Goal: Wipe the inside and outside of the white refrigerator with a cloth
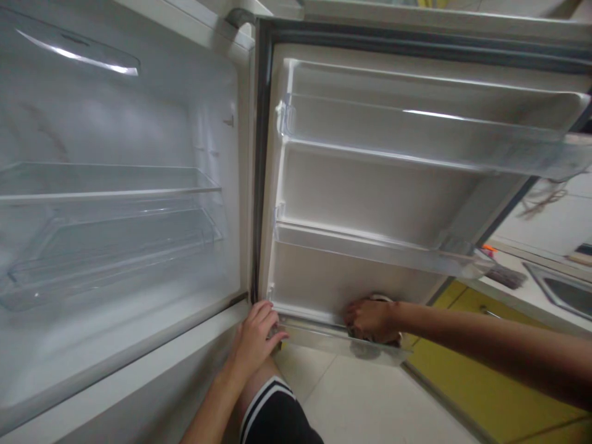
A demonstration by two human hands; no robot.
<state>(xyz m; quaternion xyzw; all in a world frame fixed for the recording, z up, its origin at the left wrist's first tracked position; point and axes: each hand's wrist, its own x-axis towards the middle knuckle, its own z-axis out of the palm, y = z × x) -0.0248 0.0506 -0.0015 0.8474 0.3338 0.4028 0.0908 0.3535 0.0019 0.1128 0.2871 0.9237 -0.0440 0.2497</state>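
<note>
An open fridge fills the view, its white door (379, 197) swung out to the right. My left hand (256, 333) curls closed around the left end of the lowest clear door bin (324, 336). Inside that bin, my right hand (370, 319) is closed and pressed down on a pale cloth-like thing (370, 348), mostly hidden by the hand and the bin wall. Two more clear door bins (416, 135) sit above, with nothing visible in them. My knee in dark shorts with white stripes (272, 413) is just below.
The fridge interior (115, 246) on the left has a glass shelf (106, 185) and a clear drawer (111, 253). At right are a white counter with a dark brush (506, 277), a steel sink (564, 293) and yellow cabinets (462, 364). Pale floor tiles (370, 407) lie below.
</note>
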